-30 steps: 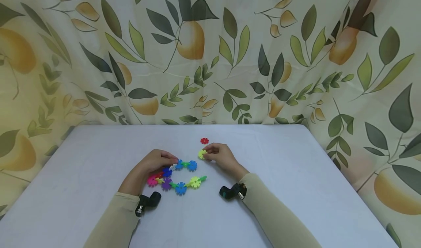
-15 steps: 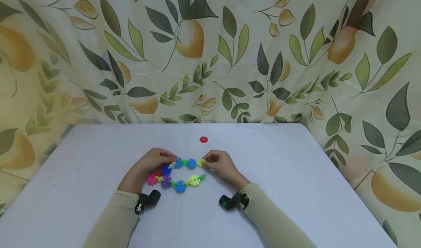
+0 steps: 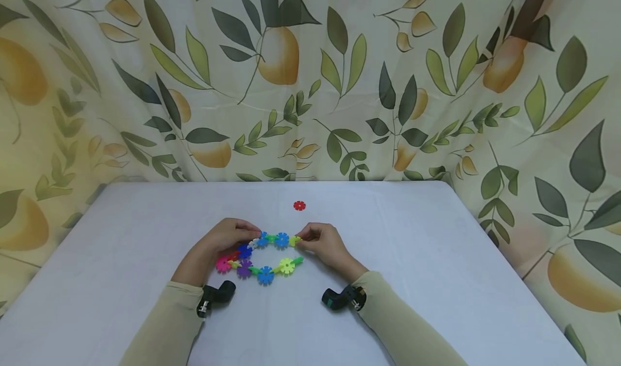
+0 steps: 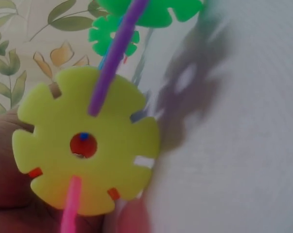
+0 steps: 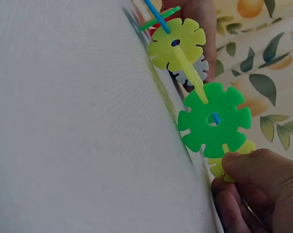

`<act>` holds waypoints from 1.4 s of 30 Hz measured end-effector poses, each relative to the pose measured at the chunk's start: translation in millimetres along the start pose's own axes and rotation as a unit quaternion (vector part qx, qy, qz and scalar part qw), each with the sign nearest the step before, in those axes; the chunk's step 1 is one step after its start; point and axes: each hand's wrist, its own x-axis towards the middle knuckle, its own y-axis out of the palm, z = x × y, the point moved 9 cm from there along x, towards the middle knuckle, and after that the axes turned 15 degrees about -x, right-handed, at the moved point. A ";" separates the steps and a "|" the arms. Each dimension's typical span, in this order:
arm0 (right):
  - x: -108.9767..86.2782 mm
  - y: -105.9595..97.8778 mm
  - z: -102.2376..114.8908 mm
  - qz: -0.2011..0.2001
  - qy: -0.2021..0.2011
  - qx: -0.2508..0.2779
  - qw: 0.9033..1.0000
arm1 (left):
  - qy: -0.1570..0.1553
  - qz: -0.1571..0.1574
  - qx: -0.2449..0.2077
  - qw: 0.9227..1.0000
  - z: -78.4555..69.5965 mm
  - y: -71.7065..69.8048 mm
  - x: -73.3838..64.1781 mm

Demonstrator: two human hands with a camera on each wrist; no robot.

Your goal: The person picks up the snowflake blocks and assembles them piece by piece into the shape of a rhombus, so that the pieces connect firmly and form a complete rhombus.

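A chain of slotted plastic snowflake discs (image 3: 265, 275) bends in an open loop on the table, in blue, purple, pink, yellow, green and white. My left hand (image 3: 228, 236) grips its upper row at a light blue disc (image 3: 262, 240). With thumb and fingers, my right hand (image 3: 327, 243) pinches a yellow snowflake disc (image 3: 293, 241), its edge right at the blue disc (image 3: 282, 240) ending that row. In the right wrist view, a green disc (image 5: 214, 121) from the lower row partly covers the pinched one. A yellow disc (image 4: 88, 141) hides much of my left hand in the left wrist view.
One loose red snowflake disc (image 3: 299, 206) lies beyond the hands on the white-covered table (image 3: 412, 231). Behind the table's far edge hangs a curtain (image 3: 368, 112) printed with fruit and leaves. Each wrist wears a small black camera (image 3: 337, 299).
My right hand has moved left and slightly down with the yellow disc, bringing it up to the end of the chain's upper row. The left hand keeps its grip in place.
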 end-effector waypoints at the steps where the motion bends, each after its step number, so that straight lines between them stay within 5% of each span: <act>1: -0.3 -0.4 1.3 -0.001 -0.004 0.000 1.000 | 0.003 -0.001 0.003 1.000 -1.1 0.4 -0.1; 9: -1.5 -1.3 2.5 -0.007 -0.012 0.003 1.000 | 0.033 -0.003 0.060 0.998 -12.5 12.7 1.2; 16: -2.0 -0.3 2.7 -0.010 -0.018 0.006 1.000 | 0.050 0.013 0.030 0.998 -17.8 25.7 0.8; 24: -2.4 0.7 6.0 -0.013 -0.034 0.018 0.999 | 0.092 0.037 0.068 0.993 -29.2 41.0 -0.6; 42: -0.9 -0.5 7.2 -0.022 -0.032 0.007 0.999 | 0.077 0.019 0.064 0.995 -26.8 43.4 2.1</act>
